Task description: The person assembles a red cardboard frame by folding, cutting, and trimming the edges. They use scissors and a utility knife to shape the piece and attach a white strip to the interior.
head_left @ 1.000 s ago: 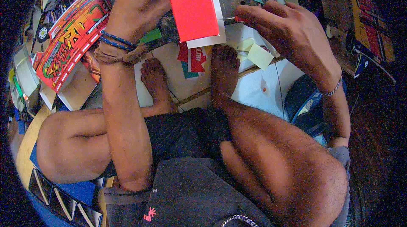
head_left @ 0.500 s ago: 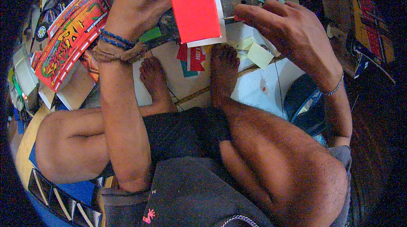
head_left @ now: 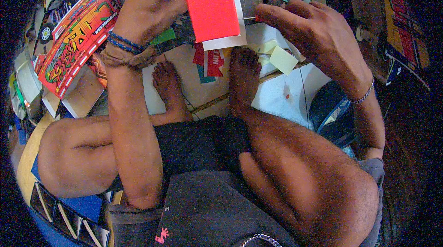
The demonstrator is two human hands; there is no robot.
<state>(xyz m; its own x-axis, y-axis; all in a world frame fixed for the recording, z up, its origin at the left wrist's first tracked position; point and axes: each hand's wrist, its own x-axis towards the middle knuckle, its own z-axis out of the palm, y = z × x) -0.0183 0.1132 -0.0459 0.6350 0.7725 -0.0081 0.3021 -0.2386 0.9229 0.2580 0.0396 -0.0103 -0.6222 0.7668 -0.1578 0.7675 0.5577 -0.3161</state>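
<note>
A bright red box-shaped piece [head_left: 210,7] with pale card flaps along its lower and right edges is raised at the top of the view. My left hand [head_left: 159,0] grips it from the left, its fingertips hidden behind the piece or beyond the top edge. To the right, my right hand [head_left: 318,35] is closed in a pinch, knuckles up. From its fingertips a thin, light-coloured tip [head_left: 249,17] points at the white flap; the rest of that thin thing is hidden in my fingers.
Brightly printed red and orange toy-vehicle panels [head_left: 78,44] and small wheels [head_left: 46,32] lie at the left. Paper scraps [head_left: 282,60] and red and teal cuttings [head_left: 210,65] are scattered around my bare feet on the tiles. A dark blue object [head_left: 330,113] sits below my right wrist.
The red piece has risen and tilted slightly, so more of the pale flap under it shows. Both hands stay almost in place.
</note>
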